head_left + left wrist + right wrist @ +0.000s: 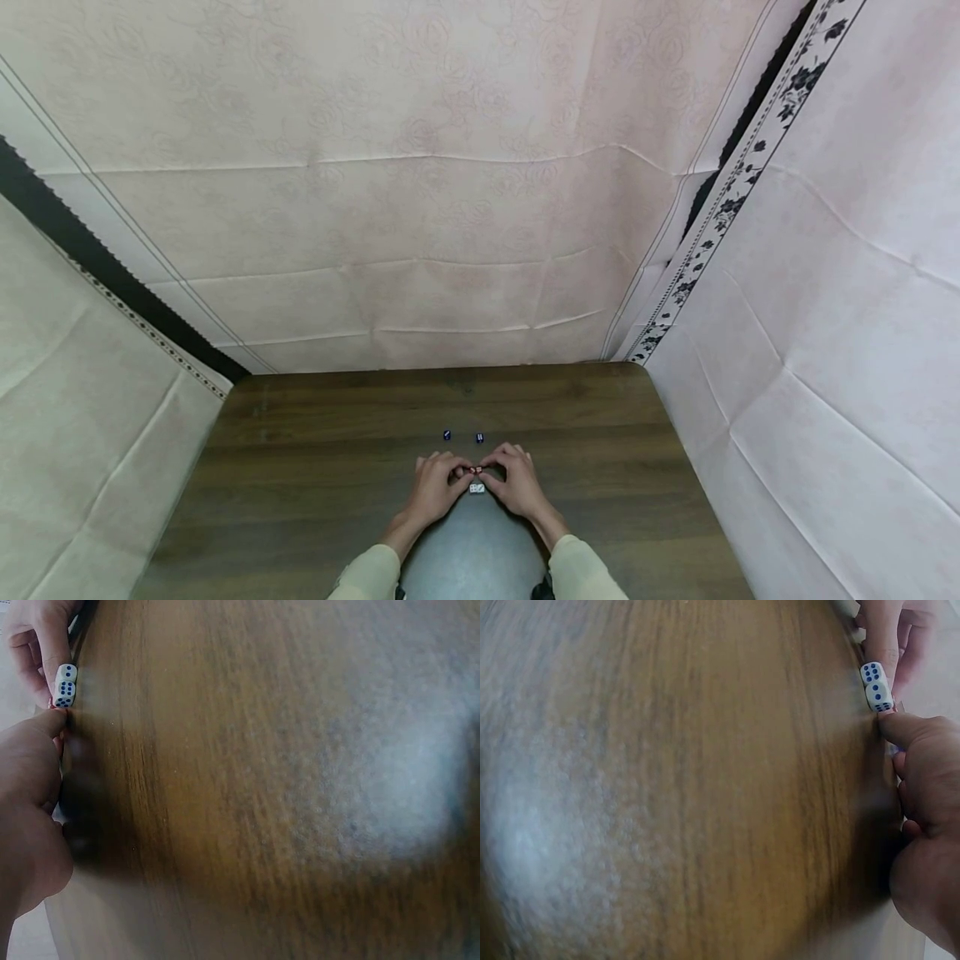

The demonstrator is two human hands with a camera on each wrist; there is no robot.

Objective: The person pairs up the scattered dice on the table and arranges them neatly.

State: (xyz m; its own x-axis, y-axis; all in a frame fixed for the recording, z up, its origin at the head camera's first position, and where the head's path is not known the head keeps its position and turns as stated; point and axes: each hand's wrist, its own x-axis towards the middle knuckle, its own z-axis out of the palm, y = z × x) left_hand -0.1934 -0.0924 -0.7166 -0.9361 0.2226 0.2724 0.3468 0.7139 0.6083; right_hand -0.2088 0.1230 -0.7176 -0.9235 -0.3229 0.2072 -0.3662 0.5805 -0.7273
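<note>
In the head view my left hand (pixel 435 486) and my right hand (pixel 516 481) meet near the front of the table. Between their fingertips is a small pair of red dice (pixel 476 470), side by side and partly covered by the fingers. Each hand pinches the red die on its own side between thumb and fingers. Just on the near side of them lie two white dice (pixel 477 488), touching each other. Blue pips show on these white dice (pixel 65 685) in the left wrist view. The thumbs sit right beside them in both wrist views.
Farther back on the wooden table (pixel 337 442) lie two dark blue dice, one at left (pixel 447 435) and one at right (pixel 480 438), with a gap between. Pale patterned cloth (pixel 450 208) hangs behind the table and along both sides.
</note>
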